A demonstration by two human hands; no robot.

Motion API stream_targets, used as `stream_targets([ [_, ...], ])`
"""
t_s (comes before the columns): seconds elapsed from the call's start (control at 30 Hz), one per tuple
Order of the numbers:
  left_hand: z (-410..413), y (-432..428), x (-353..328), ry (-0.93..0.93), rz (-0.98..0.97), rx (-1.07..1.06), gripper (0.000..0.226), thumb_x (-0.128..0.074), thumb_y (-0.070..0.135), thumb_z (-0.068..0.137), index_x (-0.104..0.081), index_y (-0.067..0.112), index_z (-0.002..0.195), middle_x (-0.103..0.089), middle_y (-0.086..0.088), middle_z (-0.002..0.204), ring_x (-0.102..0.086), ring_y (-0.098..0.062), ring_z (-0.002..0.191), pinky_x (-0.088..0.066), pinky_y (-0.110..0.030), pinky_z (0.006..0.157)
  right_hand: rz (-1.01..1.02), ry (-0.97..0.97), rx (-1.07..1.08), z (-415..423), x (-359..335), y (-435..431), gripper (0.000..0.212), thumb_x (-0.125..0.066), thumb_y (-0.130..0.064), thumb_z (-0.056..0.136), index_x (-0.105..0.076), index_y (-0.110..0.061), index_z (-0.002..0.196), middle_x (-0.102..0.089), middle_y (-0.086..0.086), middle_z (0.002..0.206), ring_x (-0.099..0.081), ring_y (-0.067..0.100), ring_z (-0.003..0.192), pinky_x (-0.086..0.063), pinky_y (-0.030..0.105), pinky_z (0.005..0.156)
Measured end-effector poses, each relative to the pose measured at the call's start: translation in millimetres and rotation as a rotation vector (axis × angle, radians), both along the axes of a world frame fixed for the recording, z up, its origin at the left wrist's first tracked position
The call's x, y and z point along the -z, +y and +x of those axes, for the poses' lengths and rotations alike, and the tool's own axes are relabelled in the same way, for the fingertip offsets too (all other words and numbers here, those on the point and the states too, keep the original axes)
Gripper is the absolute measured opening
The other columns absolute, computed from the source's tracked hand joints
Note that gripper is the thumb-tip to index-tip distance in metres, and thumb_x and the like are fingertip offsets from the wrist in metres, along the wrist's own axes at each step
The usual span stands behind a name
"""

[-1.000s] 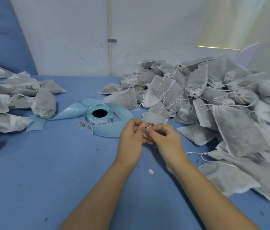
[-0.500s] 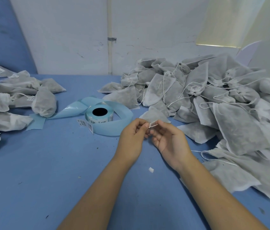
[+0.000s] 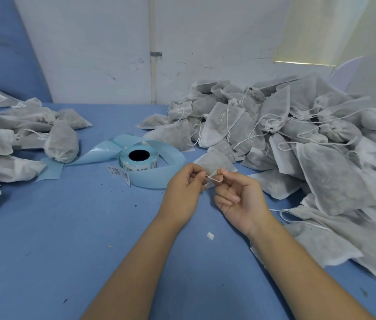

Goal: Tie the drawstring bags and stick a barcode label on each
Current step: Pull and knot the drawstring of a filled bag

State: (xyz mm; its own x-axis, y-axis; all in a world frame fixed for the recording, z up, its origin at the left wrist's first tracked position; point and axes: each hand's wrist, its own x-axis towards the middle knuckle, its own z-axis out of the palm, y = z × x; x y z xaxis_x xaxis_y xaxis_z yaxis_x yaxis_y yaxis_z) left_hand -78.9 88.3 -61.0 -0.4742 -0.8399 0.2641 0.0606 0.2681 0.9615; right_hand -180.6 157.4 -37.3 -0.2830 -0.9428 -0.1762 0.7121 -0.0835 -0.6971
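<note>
I have the left hand (image 3: 183, 190) and the right hand (image 3: 240, 204) meeting over the middle of the blue worktop (image 3: 67, 239). A small grey drawstring bag (image 3: 214, 161) sits just beyond them. Its white drawstring (image 3: 214, 179) runs between the two hands as a small loop. The left fingers (image 3: 199, 175) are curled and pinch one side of the cord. The right hand lies palm up, thumb and forefinger pinching the other side, its remaining fingers loosely bent. The bag's neck is hidden behind the left fingertips.

Toward the far edge, left of the hands, stands the label roll (image 3: 139, 159). Its pale blue backing strip (image 3: 159, 172) curls around it, and a loose label (image 3: 119, 173) hangs at its near side. A heap of open bags (image 3: 297, 139) fills the right edge up to the far right corner. The labelled bags (image 3: 9, 139) lie along the left edge. A white scrap (image 3: 210, 236) rests on the worktop between my forearms.
</note>
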Motion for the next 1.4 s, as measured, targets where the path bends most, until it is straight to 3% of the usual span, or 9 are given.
stream_targets([
  [0.37,-1,3,-3,-0.046,0.050,-0.037,0.022,-0.051,0.009,0.095,-0.058,0.022,0.079,-0.059,0.003,0.071,-0.054,-0.008,0.063,-0.046,-0.029,0.075,-0.023,-0.039,0.009,-1,2,0,0.023,-0.053,-0.010,0.074,-0.066,-0.008,0.055,-0.056,0.000,0.059,-0.022,0.003,0.025,-0.017,0.013,0.031],
  [0.8,1,8,-6,-0.055,0.069,-0.045,0.015,-0.050,0.008,0.095,-0.060,0.014,0.086,-0.061,0.002,0.073,-0.055,0.000,0.059,-0.044,-0.017,0.065,-0.060,0.029,0.028,2,1,1,0.016,-0.054,-0.011,0.074,-0.061,-0.008,0.060,-0.054,0.001,0.063,-0.023,0.003,0.026,-0.018,0.014,0.031],
  [0.9,6,12,-10,0.012,0.028,0.003,0.031,-0.046,0.002,0.088,-0.064,0.024,0.099,-0.065,0.008,0.093,-0.054,0.004,0.070,-0.040,-0.008,0.066,-0.103,0.048,-0.004,1,0,3,0.008,-0.054,-0.013,0.076,-0.055,-0.010,0.068,-0.053,-0.001,0.065,-0.028,0.005,0.032,-0.024,0.015,0.036],
  [0.97,10,12,-11,0.003,-0.144,-0.006,0.047,-0.046,0.004,0.077,-0.060,0.031,0.114,-0.058,0.015,0.115,-0.052,0.003,0.086,-0.038,-0.008,0.074,-0.137,0.028,-0.023,1,0,4,0.008,-0.053,-0.014,0.076,-0.057,-0.012,0.069,-0.053,-0.001,0.066,-0.032,0.007,0.038,-0.029,0.017,0.040],
  [1.07,9,7,-3,-0.227,-0.410,-0.060,0.074,-0.045,-0.007,0.070,-0.046,0.027,0.136,-0.042,0.015,0.139,-0.043,-0.008,0.114,-0.039,-0.021,0.089,-0.189,0.016,-0.068,2,-1,4,0.004,-0.064,-0.016,0.069,-0.061,-0.013,0.068,-0.053,-0.001,0.069,-0.038,0.009,0.045,-0.035,0.018,0.046],
  [1.13,5,7,3,-0.443,-0.533,-0.102,0.070,-0.048,-0.006,0.078,-0.040,0.023,0.141,-0.035,0.012,0.145,-0.031,-0.010,0.122,-0.040,-0.025,0.089,-0.238,-0.003,-0.126,4,-1,5,0.016,-0.076,-0.015,0.060,-0.062,-0.013,0.067,-0.053,-0.001,0.068,-0.041,0.010,0.048,-0.039,0.019,0.049],
  [1.2,3,6,7,-0.491,-0.602,-0.133,0.055,-0.055,0.004,0.085,-0.047,0.022,0.137,-0.043,0.011,0.139,-0.030,-0.011,0.118,-0.040,-0.027,0.088,-0.272,-0.037,-0.178,5,-3,6,0.026,-0.083,-0.014,0.054,-0.060,-0.013,0.065,-0.052,-0.002,0.065,-0.044,0.010,0.050,-0.041,0.020,0.051],
  [1.3,3,6,6,-0.349,-0.610,-0.173,0.033,-0.061,0.003,0.082,-0.060,0.015,0.112,-0.055,0.007,0.120,-0.037,-0.010,0.114,-0.035,-0.016,0.085,-0.318,-0.073,-0.244,6,-4,8,0.028,-0.085,-0.013,0.054,-0.059,-0.014,0.064,-0.051,-0.003,0.062,-0.047,0.010,0.052,-0.044,0.021,0.055],
  [1.4,7,14,-3,-0.114,-0.411,-0.159,0.035,-0.058,0.006,0.086,-0.047,0.037,0.099,-0.055,0.019,0.094,-0.050,0.003,0.088,-0.035,-0.005,0.073,-0.359,-0.103,-0.270,5,-6,10,0.028,-0.086,-0.012,0.054,-0.062,-0.015,0.066,-0.051,-0.004,0.059,-0.050,0.009,0.053,-0.046,0.021,0.056],
])
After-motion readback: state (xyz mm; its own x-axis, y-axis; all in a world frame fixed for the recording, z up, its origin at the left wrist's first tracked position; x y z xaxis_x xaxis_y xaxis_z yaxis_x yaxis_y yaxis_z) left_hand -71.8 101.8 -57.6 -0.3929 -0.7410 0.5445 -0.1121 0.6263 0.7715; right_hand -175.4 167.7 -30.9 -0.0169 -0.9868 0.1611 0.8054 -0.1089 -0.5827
